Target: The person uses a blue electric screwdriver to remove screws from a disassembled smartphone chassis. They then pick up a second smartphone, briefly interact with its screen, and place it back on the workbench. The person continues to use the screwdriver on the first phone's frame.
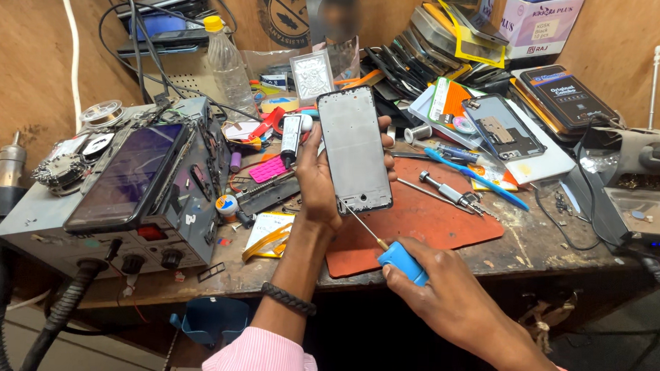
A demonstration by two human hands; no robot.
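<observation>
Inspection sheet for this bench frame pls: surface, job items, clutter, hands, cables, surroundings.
Surface: worn wooden bench with a red-brown mat.
Job's things: grey phone frame, held upright; blue-handled screwdriver, tip at the frame's lower edge.
Clutter: stacked phone parts, plastic bottle, loose tools.
Grippers: left hand grips the frame; right hand grips the screwdriver.
Cables: black leads hang at the back left.
Surroundings: brown board walls, repair station at left.

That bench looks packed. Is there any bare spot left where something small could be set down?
Yes: the reddish-brown mat is mostly bare, between the phone frame in the left hand and the silver screwdriver. Bare wood lies right of the mat, before the metal tray. The back, around the plastic bottle, is crowded.
</observation>
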